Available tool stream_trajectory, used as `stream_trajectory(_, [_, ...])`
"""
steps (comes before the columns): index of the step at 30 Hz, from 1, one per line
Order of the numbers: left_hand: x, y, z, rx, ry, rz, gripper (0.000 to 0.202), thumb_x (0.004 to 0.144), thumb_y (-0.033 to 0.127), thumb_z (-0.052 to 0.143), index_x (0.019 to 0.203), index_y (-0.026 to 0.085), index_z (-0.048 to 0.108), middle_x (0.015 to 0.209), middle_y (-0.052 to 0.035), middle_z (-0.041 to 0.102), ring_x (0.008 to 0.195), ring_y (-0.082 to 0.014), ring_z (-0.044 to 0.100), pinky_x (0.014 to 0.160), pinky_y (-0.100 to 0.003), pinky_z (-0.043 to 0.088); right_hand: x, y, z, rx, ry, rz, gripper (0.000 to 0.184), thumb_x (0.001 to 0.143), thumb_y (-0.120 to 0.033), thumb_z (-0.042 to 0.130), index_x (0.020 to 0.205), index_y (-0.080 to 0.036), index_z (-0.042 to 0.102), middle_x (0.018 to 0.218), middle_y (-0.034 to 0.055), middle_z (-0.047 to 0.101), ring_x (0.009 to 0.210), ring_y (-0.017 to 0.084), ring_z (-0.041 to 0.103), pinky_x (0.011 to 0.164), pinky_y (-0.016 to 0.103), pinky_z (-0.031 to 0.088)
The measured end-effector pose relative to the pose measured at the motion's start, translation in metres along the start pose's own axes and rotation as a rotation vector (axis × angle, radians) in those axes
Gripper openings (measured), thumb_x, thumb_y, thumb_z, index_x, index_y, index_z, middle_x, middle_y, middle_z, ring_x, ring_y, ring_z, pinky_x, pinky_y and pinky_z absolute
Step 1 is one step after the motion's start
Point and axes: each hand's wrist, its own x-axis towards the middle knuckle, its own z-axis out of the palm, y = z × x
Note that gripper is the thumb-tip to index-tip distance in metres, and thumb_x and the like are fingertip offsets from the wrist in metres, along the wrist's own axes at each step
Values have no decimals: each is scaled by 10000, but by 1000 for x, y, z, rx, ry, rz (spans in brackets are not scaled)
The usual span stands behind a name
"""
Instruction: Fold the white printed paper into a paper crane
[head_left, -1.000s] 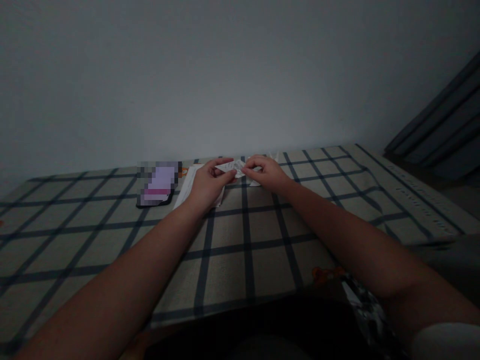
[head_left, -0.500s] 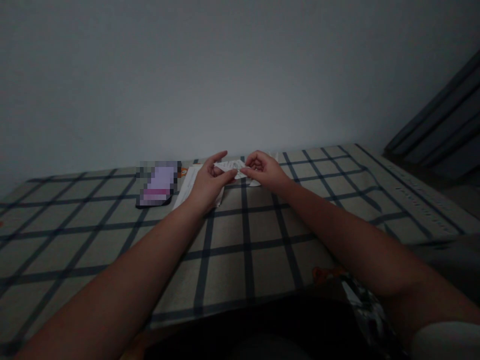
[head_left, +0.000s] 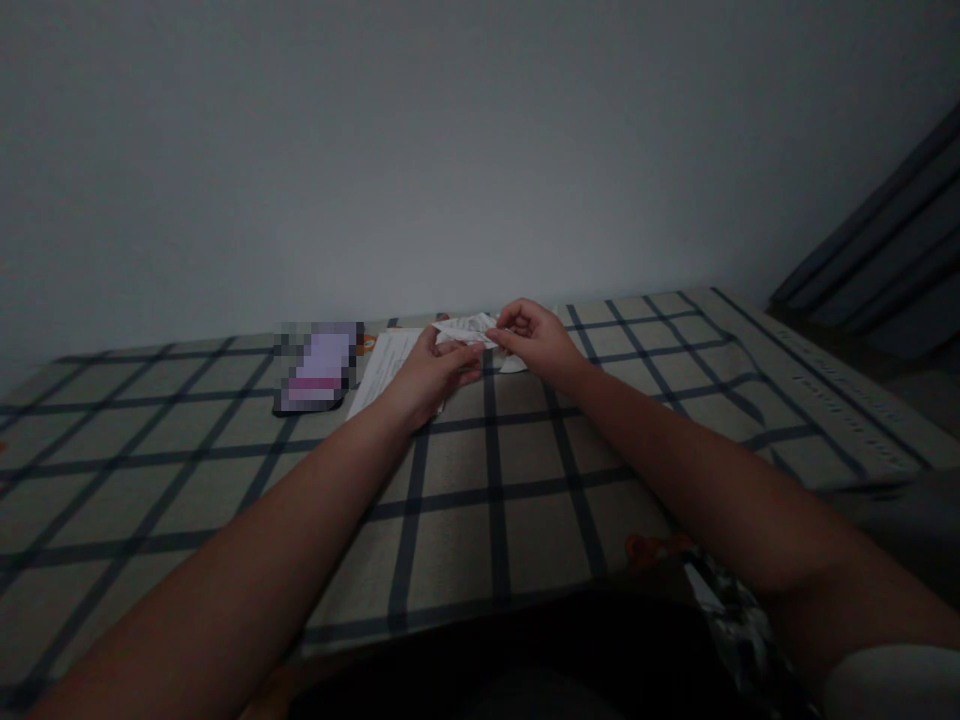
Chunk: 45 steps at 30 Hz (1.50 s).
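Between my two hands is a folded piece of white printed paper point(head_left: 466, 325), raised a little off the checked cloth. My left hand point(head_left: 435, 372) grips its left side, with the thumb on the near side and other fingers curled below. My right hand point(head_left: 527, 332) pinches its right end between thumb and fingertips, the other fingers curled in. Beneath my right hand another white paper edge point(head_left: 513, 366) shows; whether it belongs to the same piece I cannot tell. A flat printed sheet point(head_left: 386, 362) lies on the cloth, partly covered by my left hand.
A phone point(head_left: 321, 368) with a blurred lilac screen lies left of the sheet. Something small and orange point(head_left: 367, 344) shows beside it. The checked tablecloth point(head_left: 450, 540) runs back to a plain wall point(head_left: 480, 150). A dark curtain point(head_left: 885, 240) hangs at the right.
My left hand has turned and its fingers have curled downward, the raised forefinger coming down. My right hand has shifted slightly right, and the folded paper is tilted differently.
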Motion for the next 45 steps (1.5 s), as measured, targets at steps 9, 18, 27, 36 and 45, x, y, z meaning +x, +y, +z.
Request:
stream_trajectory(9, [-1, 1, -3, 73, -54, 20, 289, 636, 328, 861, 755, 155, 663, 725, -6, 636, 637, -95, 567, 656, -231, 496, -1, -1, 0, 50, -52, 91, 312, 747, -403, 731, 844, -204, 511, 741, -31, 567, 648, 100, 543, 599, 251, 457])
stream_trajectory(18, [10, -7, -16, 332, 54, 250, 198, 713, 351, 762, 703, 164, 695, 649, -11, 645, 588, -129, 564, 616, -255, 462, -3, -7, 2, 76, -66, 124, 308, 812, -422, 679, 991, -206, 553, 650, -52, 546, 583, 100, 511, 535, 228, 420])
stream_trajectory(27, [6, -2, -18, 494, 59, 299, 225, 723, 373, 753, 656, 172, 678, 628, -10, 639, 589, -139, 553, 590, -252, 421, -3, -4, -2, -104, -233, 134, 319, 832, -482, 631, 777, -168, 610, 688, -11, 547, 616, 111, 496, 562, 252, 400])
stream_trajectory(36, [6, -2, -18, 609, 57, 308, 278, 740, 421, 725, 665, 162, 657, 619, -9, 638, 590, -147, 563, 591, -273, 405, -5, -11, -4, -178, -237, 156, 348, 827, -493, 615, 737, -158, 585, 641, -17, 519, 614, 113, 477, 570, 252, 355])
stream_trajectory(45, [1, 6, -13, 622, 95, 332, 279, 752, 399, 693, 616, 163, 632, 572, 0, 608, 548, -134, 518, 553, -267, 360, -6, -9, -6, -199, -348, 147, 364, 853, -496, 599, 795, -139, 645, 728, 14, 603, 666, 118, 520, 612, 260, 363])
